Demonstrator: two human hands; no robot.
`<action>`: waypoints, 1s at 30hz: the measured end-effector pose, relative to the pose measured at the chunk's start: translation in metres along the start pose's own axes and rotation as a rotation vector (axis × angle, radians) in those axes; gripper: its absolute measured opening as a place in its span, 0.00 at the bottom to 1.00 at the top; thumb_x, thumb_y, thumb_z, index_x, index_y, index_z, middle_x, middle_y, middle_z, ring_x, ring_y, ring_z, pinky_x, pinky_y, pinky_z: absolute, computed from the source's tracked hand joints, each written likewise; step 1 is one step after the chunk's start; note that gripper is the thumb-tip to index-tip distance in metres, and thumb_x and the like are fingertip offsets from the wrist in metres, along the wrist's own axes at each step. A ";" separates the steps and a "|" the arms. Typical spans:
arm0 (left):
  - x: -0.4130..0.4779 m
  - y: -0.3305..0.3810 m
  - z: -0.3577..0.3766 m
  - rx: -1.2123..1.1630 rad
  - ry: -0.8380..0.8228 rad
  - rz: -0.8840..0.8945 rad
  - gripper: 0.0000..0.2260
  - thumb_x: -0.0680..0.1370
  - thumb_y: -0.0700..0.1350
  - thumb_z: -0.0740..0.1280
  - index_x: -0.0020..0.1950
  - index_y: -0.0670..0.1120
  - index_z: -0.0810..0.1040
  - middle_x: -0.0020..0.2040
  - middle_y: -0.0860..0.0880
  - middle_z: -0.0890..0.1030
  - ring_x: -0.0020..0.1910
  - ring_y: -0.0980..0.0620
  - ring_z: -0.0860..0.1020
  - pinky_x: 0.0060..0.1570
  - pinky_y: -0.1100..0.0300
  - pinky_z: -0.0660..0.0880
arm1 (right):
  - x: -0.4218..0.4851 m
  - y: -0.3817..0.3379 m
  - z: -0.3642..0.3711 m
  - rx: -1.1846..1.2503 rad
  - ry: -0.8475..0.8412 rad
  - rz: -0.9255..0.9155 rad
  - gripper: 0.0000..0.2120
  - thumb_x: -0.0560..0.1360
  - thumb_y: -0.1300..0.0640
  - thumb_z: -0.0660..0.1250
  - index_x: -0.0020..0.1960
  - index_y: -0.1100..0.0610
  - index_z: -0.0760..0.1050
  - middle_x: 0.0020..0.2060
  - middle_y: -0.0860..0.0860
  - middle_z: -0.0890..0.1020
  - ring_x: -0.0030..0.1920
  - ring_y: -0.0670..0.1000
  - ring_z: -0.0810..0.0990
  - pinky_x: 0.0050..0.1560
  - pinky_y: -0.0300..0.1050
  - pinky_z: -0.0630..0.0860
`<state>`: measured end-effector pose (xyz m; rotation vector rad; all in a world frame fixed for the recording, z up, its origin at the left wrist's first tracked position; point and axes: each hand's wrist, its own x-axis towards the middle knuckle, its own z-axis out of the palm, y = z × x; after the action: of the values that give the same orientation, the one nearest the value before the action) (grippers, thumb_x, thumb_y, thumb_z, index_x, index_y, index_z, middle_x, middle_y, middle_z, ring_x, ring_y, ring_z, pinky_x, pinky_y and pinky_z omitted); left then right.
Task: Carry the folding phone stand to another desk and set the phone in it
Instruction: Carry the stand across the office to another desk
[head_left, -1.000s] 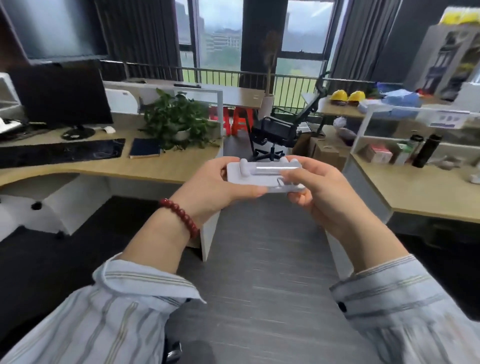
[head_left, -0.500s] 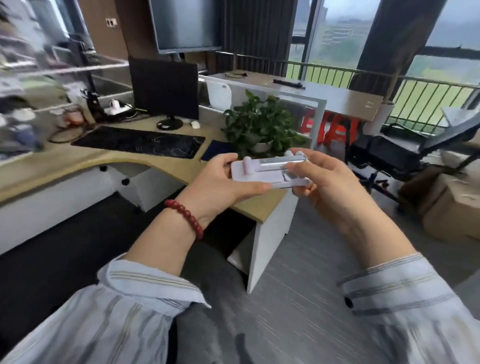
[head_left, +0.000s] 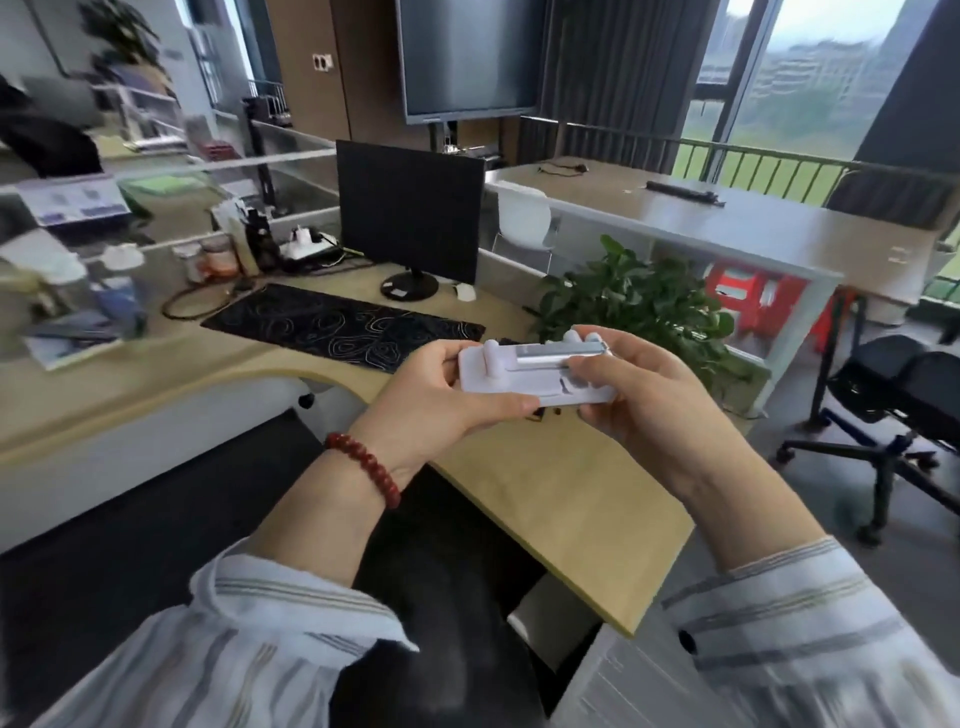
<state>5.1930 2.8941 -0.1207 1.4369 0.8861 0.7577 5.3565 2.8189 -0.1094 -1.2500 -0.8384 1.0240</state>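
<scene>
The folded white phone stand (head_left: 524, 375) lies flat between both hands, held in the air above the near corner of a wooden desk (head_left: 566, 499). My left hand (head_left: 436, 405) grips its left end, thumb along the front edge. My right hand (head_left: 649, 400) grips its right end, thumb resting on top. A silver bar runs along the stand's far side. No phone can be made out in this view.
On the desk are a black monitor (head_left: 410, 213), a patterned black desk mat (head_left: 343, 327), a white mouse (head_left: 464, 292) and a potted green plant (head_left: 639, 306). A black office chair (head_left: 904, 395) stands at the right. Cluttered items sit at the desk's far left.
The view has swung left and closer to the wooden desk. Both hands keep the same hold on the stand, now over the desk's corner.
</scene>
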 end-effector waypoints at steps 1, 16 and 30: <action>0.016 -0.002 -0.007 -0.008 0.015 -0.003 0.28 0.60 0.41 0.81 0.58 0.46 0.75 0.55 0.48 0.82 0.55 0.50 0.81 0.56 0.50 0.79 | 0.019 0.000 0.004 0.001 -0.014 0.003 0.13 0.72 0.64 0.67 0.56 0.56 0.78 0.43 0.50 0.81 0.34 0.43 0.78 0.33 0.34 0.76; 0.239 -0.006 -0.122 0.060 0.295 -0.041 0.29 0.60 0.45 0.81 0.58 0.49 0.75 0.53 0.51 0.81 0.52 0.52 0.81 0.54 0.51 0.79 | 0.308 0.016 0.085 -0.050 -0.253 0.038 0.13 0.74 0.61 0.67 0.58 0.53 0.78 0.48 0.54 0.82 0.40 0.45 0.80 0.36 0.36 0.76; 0.444 -0.008 -0.297 0.269 0.260 -0.009 0.29 0.63 0.47 0.80 0.62 0.52 0.76 0.55 0.55 0.79 0.55 0.55 0.78 0.60 0.51 0.75 | 0.528 0.040 0.214 -0.002 -0.191 0.064 0.14 0.75 0.61 0.66 0.60 0.55 0.76 0.55 0.57 0.81 0.47 0.50 0.83 0.45 0.42 0.80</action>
<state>5.1541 3.4270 -0.1349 1.5901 1.2310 0.8551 5.3316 3.3895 -0.1362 -1.2006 -0.9507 1.2082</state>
